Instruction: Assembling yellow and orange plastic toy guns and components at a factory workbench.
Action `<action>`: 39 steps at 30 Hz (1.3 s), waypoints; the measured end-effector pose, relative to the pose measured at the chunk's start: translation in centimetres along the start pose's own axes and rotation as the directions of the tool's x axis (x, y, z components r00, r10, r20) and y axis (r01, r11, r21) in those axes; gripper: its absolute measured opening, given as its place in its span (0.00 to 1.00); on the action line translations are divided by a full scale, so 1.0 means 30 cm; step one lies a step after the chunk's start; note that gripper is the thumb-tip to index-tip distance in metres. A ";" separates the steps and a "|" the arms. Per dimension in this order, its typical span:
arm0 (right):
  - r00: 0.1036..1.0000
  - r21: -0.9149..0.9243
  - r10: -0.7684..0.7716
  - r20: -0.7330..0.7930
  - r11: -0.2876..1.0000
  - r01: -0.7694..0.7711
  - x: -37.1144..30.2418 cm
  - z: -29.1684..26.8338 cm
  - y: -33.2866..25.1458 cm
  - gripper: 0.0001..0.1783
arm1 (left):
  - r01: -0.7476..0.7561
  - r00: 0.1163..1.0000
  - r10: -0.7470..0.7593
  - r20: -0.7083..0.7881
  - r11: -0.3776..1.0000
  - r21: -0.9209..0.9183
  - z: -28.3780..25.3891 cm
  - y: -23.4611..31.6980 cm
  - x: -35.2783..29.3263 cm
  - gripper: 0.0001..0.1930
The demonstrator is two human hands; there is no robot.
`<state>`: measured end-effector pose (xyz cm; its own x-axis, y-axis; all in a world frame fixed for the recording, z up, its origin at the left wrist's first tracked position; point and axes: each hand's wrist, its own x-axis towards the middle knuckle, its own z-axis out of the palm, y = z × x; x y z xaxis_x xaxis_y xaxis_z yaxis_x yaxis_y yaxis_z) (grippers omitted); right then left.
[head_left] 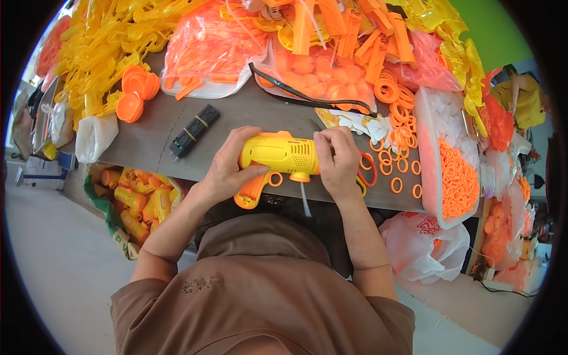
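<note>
Yellow toy body [278,152] was held mid-frame, over the grey table's [148,139] near edge. Left hand [229,165] wrapped its left end, thumb by the orange handle [251,192]; right hand [340,163] pinched the right end, thumb against curled fingers — whether a small part sat between them, I could not tell. Handling that end well, I judged, called for a steady left grip and light, straight right-hand pressure — clear of the loose orange rings [385,167] right of centre.
</note>
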<state>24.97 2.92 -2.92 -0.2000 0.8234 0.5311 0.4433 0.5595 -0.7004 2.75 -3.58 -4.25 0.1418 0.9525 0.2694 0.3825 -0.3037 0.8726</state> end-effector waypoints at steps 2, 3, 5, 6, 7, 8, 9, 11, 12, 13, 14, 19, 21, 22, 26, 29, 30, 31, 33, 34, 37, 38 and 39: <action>0.999 -0.021 0.040 0.022 0.999 -0.039 0.029 -0.046 0.001 0.03 | 0.033 0.998 -0.033 -0.061 0.999 0.006 0.009 -0.018 0.010 0.31; 0.999 -0.030 0.040 0.018 0.999 -0.040 0.044 -0.080 0.021 0.03 | 0.027 0.998 -0.027 -0.058 1.000 -0.001 0.012 -0.017 0.018 0.31; 0.999 -0.192 0.002 -0.033 0.981 -0.008 0.094 -0.171 0.087 0.03 | 0.049 0.994 -0.050 -0.100 0.999 -0.013 0.019 -0.011 0.037 0.30; 0.998 -0.232 0.025 -0.064 0.972 -0.039 0.124 -0.237 0.119 0.04 | 0.053 0.991 -0.054 -0.121 0.999 -0.007 0.025 -0.009 0.042 0.30; 0.994 -0.272 0.048 -0.096 0.960 -0.073 0.156 -0.315 0.150 0.05 | 0.048 0.992 -0.049 -0.115 0.999 -0.012 0.030 -0.011 0.047 0.30; 0.987 -0.299 0.063 -0.145 0.949 -0.104 0.190 -0.402 0.198 0.06 | 0.024 0.990 -0.021 -0.143 0.999 0.024 0.035 -0.013 0.048 0.30; 0.979 -0.325 0.076 -0.190 0.936 -0.136 0.212 -0.475 0.223 0.07 | 0.004 0.985 0.006 -0.170 0.998 0.059 0.038 -0.014 0.046 0.30; 0.921 -0.257 0.344 -0.183 0.888 -0.383 0.253 -0.551 0.154 0.09 | 0.012 0.984 -0.003 -0.178 0.999 0.050 0.035 -0.025 0.042 0.30; 0.921 -0.257 0.346 -0.181 0.887 -0.384 0.254 -0.570 0.157 0.09 | 0.015 0.983 -0.007 -0.186 0.999 0.042 0.033 -0.031 0.039 0.30; 0.929 -0.307 0.346 -0.129 0.877 -0.370 0.258 -0.589 0.162 0.09 | 0.016 0.982 -0.008 -0.188 0.999 0.043 0.036 -0.033 0.036 0.30; 0.935 -0.355 0.348 -0.075 0.866 -0.351 0.261 -0.595 0.164 0.09 | 0.064 0.977 -0.071 -0.203 0.997 -0.041 0.041 -0.036 0.032 0.29; 0.906 -0.252 0.378 0.192 0.911 -0.327 0.211 -0.425 0.126 0.08 | 0.110 0.961 -0.151 -0.232 0.978 -0.178 0.056 -0.048 0.035 0.30; 0.859 -0.186 0.393 0.328 0.919 -0.349 0.210 -0.343 0.083 0.07 | 0.064 0.971 -0.075 -0.225 0.996 -0.054 0.052 -0.044 0.039 0.31; 0.859 -0.215 0.372 0.352 0.925 -0.312 0.217 -0.317 0.078 0.08 | 0.053 0.972 -0.060 -0.226 0.998 -0.040 0.051 -0.046 0.041 0.32; 0.872 -0.264 0.245 0.424 0.954 -0.140 0.241 -0.243 0.060 0.11 | 0.033 0.971 -0.026 -0.236 0.999 0.023 0.040 -0.048 0.026 0.35; 0.856 -0.263 0.231 0.462 0.958 -0.116 0.250 -0.205 0.013 0.11 | 0.011 0.968 -0.001 -0.249 0.999 0.038 0.028 -0.028 0.025 0.37; 0.855 -0.253 0.211 0.473 0.963 -0.098 0.248 -0.192 0.005 0.11 | 0.025 0.969 -0.030 -0.246 0.999 -0.021 0.027 -0.034 0.024 0.37; 0.854 -0.247 0.204 0.478 0.965 -0.092 0.246 -0.182 -0.002 0.11 | 0.028 0.967 -0.031 -0.253 0.999 -0.016 0.023 -0.032 0.023 0.37; 0.850 -0.245 0.163 0.501 0.969 -0.042 0.242 -0.161 -0.009 0.11 | 0.008 0.973 -0.006 -0.231 1.000 0.009 0.017 -0.028 0.021 0.36; 0.848 -0.250 0.158 0.506 0.968 -0.032 0.241 -0.151 -0.004 0.11 | 0.023 0.971 -0.027 -0.236 0.999 -0.023 0.016 -0.025 0.020 0.36; 0.851 -0.260 0.183 0.493 0.964 -0.056 0.235 -0.140 -0.017 0.10 | 0.018 0.969 -0.018 -0.247 1.000 -0.004 0.014 -0.024 0.020 0.35; 0.850 -0.257 0.179 0.496 0.965 -0.053 0.231 -0.138 -0.016 0.10 | 0.020 0.968 -0.020 -0.252 1.000 -0.001 0.016 -0.027 0.020 0.35; 0.860 -0.247 0.169 0.481 0.968 -0.052 0.227 -0.136 -0.011 0.10 | 0.015 0.970 -0.020 -0.244 1.000 -0.022 0.020 -0.032 0.019 0.34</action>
<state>27.02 7.95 2.87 -0.5175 0.8487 0.1088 0.6552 0.4749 -0.5876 3.00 -2.75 -5.17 -0.0926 0.9347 0.3432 0.3643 -0.2890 0.8853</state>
